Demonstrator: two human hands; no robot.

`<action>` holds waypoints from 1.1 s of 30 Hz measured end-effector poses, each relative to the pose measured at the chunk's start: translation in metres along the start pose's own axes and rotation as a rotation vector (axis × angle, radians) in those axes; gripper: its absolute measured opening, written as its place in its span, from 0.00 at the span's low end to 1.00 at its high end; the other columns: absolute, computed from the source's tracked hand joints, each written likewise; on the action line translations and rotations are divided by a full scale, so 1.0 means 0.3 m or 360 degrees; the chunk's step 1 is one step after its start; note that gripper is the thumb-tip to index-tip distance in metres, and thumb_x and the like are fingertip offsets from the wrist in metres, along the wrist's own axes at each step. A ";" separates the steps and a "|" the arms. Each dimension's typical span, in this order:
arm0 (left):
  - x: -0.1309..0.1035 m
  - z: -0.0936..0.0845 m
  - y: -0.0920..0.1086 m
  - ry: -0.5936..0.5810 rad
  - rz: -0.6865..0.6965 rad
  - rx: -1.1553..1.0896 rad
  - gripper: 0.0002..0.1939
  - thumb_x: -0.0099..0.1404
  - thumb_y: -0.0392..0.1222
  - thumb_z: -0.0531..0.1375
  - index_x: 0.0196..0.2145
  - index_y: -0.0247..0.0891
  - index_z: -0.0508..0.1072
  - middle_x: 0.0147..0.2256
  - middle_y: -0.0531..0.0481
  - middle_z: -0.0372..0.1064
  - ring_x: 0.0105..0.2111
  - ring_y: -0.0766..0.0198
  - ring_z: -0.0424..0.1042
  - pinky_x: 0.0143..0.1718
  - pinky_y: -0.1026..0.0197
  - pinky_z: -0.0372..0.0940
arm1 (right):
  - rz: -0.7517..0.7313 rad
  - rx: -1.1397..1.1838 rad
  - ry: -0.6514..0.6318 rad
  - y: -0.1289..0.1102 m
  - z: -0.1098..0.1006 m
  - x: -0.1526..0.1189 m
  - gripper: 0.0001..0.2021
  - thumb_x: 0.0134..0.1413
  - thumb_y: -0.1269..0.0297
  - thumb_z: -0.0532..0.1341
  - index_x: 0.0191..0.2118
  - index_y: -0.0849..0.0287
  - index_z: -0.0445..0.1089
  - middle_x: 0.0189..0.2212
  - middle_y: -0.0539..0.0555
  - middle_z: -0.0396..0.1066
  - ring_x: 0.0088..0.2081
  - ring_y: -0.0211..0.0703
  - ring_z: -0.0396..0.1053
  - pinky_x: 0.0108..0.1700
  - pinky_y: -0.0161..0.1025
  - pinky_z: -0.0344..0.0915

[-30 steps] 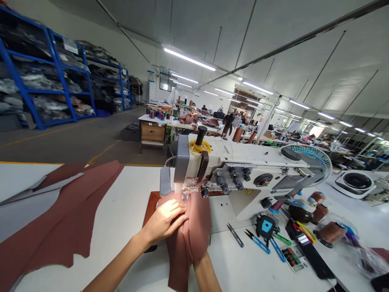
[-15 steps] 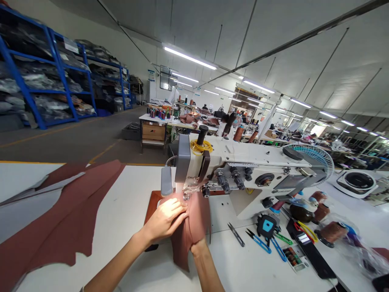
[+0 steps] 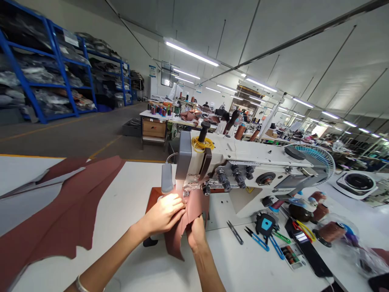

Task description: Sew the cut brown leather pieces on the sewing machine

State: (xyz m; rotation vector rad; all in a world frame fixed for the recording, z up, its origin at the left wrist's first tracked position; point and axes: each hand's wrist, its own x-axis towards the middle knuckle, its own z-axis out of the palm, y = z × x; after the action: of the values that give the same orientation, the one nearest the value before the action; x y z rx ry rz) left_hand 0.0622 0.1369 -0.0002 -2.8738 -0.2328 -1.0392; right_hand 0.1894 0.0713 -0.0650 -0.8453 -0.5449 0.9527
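Observation:
A white sewing machine [image 3: 243,170] stands on the white table [image 3: 127,202]. A brown leather piece [image 3: 194,207] lies under its needle and presser foot [image 3: 185,192]. My left hand [image 3: 164,213] presses flat on the piece just left of the needle, lit by the machine's lamp. My right hand [image 3: 196,233] grips the piece's near edge from below, fingers curled on it. The near tail of the piece [image 3: 174,245] hangs towards me between both hands.
Large brown leather sheets [image 3: 60,211] lie on the table at the left. Thread snips [image 3: 235,233], blue-handled scissors [image 3: 258,239], a phone [image 3: 306,247] and thread spools [image 3: 330,231] sit at the right. A small fan [image 3: 316,158] stands behind the machine. Blue shelving [image 3: 45,73] is far left.
The brown piece has fed away from me under the needle, so less of it hangs near me. My right hand has come up from under it and now shows at its near edge.

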 end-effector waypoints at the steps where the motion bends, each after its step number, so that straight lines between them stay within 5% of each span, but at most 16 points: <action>1: 0.000 0.001 -0.001 -0.0010 0.0003 -0.0005 0.13 0.74 0.38 0.49 0.39 0.37 0.74 0.35 0.46 0.72 0.36 0.58 0.68 0.39 0.57 0.65 | 0.0084 0.0038 0.0040 -0.005 0.005 -0.004 0.12 0.43 0.56 0.64 0.35 0.54 0.71 0.28 0.50 0.74 0.33 0.40 0.73 0.38 0.39 0.74; 4: -0.003 0.006 -0.004 -0.0015 0.0001 0.0004 0.13 0.73 0.37 0.49 0.38 0.36 0.73 0.35 0.45 0.72 0.37 0.58 0.68 0.40 0.56 0.65 | 0.0302 0.0132 0.0193 -0.024 0.016 -0.012 0.17 0.31 0.63 0.66 0.35 0.55 0.70 0.22 0.44 0.68 0.21 0.32 0.61 0.22 0.30 0.62; 7: -0.010 0.017 -0.002 0.0018 -0.0008 0.0024 0.12 0.73 0.37 0.49 0.39 0.36 0.73 0.35 0.46 0.72 0.35 0.58 0.68 0.38 0.57 0.66 | 0.0335 0.0135 0.0234 -0.036 0.018 -0.013 0.18 0.28 0.64 0.66 0.33 0.56 0.68 0.19 0.43 0.66 0.19 0.31 0.57 0.20 0.29 0.55; 12: -0.021 0.032 0.016 0.0099 -0.0038 0.0029 0.11 0.73 0.35 0.50 0.40 0.37 0.73 0.35 0.46 0.73 0.36 0.58 0.69 0.37 0.57 0.66 | 0.0338 0.0100 0.0205 -0.038 0.010 -0.006 0.15 0.29 0.63 0.68 0.26 0.56 0.63 0.20 0.44 0.64 0.22 0.32 0.59 0.22 0.29 0.54; 18: -0.024 0.042 0.054 0.0152 -0.0074 0.0103 0.09 0.73 0.36 0.51 0.42 0.37 0.72 0.35 0.47 0.74 0.34 0.59 0.70 0.36 0.57 0.66 | 0.0268 0.0091 -0.0067 -0.052 0.004 -0.005 0.15 0.40 0.60 0.70 0.27 0.59 0.64 0.24 0.45 0.64 0.25 0.31 0.59 0.26 0.29 0.56; 25: -0.034 0.056 0.096 0.0111 -0.0317 0.0165 0.15 0.67 0.50 0.60 0.46 0.37 0.70 0.42 0.43 0.72 0.40 0.53 0.70 0.38 0.53 0.69 | 0.0174 -0.0036 -0.0158 -0.053 -0.004 -0.002 0.14 0.47 0.55 0.69 0.31 0.60 0.72 0.25 0.47 0.65 0.26 0.33 0.59 0.27 0.30 0.54; 29: -0.022 0.079 0.107 0.0131 -0.0441 0.0332 0.06 0.67 0.39 0.55 0.39 0.37 0.70 0.40 0.42 0.71 0.39 0.52 0.70 0.34 0.54 0.69 | 0.0165 -0.0011 -0.0184 -0.041 -0.007 0.001 0.12 0.49 0.55 0.69 0.34 0.59 0.75 0.28 0.50 0.70 0.27 0.34 0.62 0.28 0.31 0.57; 33: -0.021 0.108 0.068 0.0211 -0.0393 0.0481 0.09 0.68 0.33 0.51 0.38 0.37 0.71 0.40 0.41 0.73 0.41 0.51 0.73 0.36 0.53 0.71 | 0.0235 -0.0017 -0.0233 -0.033 -0.016 -0.005 0.14 0.49 0.53 0.69 0.36 0.58 0.75 0.28 0.50 0.72 0.27 0.36 0.66 0.27 0.32 0.62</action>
State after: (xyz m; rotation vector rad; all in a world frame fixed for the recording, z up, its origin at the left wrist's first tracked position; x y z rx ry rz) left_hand 0.0812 0.1201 -0.0294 -2.5396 -0.6859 -1.1156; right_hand 0.1970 0.0649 -0.0597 -0.8381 -0.6200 1.1538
